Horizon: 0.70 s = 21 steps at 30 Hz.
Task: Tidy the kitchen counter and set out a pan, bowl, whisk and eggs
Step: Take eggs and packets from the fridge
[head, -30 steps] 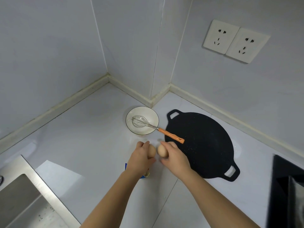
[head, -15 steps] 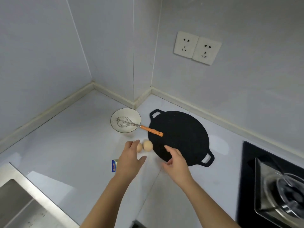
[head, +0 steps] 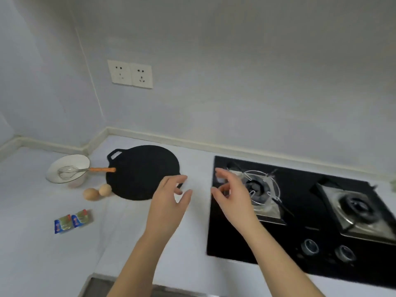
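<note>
Pan (head: 142,172) lies flat on the counter (head: 42,243) between bowl (head: 74,157) and stove (head: 300,221). It looks heavy and stiff; I'd grab the back loop handle, as the near one is hidden behind my left hand (head: 169,196). Whisk (head: 85,169) rests in the bowl, handle tip over the pan's edge. Eggs (head: 91,194) touch each other just beside the pan: fragile, may roll. Left hand and right hand (head: 230,194) hover, fingers loosely spread, holding nothing. Stove edge is close on the right, packets (head: 72,220) front-left, open counter near me.

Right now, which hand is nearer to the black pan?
The left hand: its fingers are at the right edge of the black pan. The right hand is farther right, over the gas hob's left edge.
</note>
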{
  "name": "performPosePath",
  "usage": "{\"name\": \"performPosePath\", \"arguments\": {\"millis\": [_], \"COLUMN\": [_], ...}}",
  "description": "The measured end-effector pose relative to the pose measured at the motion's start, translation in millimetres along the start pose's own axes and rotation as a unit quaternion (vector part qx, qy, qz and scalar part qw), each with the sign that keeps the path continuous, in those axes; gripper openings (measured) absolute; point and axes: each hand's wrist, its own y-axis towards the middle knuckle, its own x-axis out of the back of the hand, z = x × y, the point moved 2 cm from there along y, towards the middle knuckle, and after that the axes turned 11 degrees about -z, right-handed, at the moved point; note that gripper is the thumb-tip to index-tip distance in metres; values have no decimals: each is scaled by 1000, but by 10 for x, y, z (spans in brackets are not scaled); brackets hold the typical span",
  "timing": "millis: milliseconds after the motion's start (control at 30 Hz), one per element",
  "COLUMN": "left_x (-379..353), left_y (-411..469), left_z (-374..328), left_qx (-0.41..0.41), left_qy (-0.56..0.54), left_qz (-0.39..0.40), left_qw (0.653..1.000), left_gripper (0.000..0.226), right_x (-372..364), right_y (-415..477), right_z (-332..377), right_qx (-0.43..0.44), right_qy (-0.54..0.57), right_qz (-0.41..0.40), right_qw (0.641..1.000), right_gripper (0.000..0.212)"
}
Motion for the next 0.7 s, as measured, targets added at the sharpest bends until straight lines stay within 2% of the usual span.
{"name": "performPosePath", "arguments": {"millis": [100, 133, 267, 500, 567, 700], "left_x": [-479, -754, -1413, -2376, -2537, -3275], "left_y": [-337, -548, -1073, -1641, -1707, -2097], "left_z": [-599, -896, -1528, -2402, -2546, -3105], "left_qx": [-35, -52, -84, -168, -172, -180], "left_qy": [-58, -79, -138, -161, -171, -213], "left_qz": [33, 58, 136, 246, 255, 326], "left_qw": [997, 994, 977, 941, 936, 903], "left_gripper": [27, 26, 26, 24, 24, 24], "right_x": [864, 1319, 2371, 3712, 3901, 4726], "right_y": [-237, -390, -727, -1222, -1273, -1500], "right_z": [-138, -235, -496, -897, -944, -1207], "right_qx": [-13, -16, -45, -91, -99, -145], "right_qy": [-18, -28, -60, -93, -104, -157], "right_qz": [-46, -76, -160, -298, -308, -375], "right_qw": [999, 997, 984, 945, 940, 902], "right_gripper": [42, 41, 36, 33, 28, 26]}}
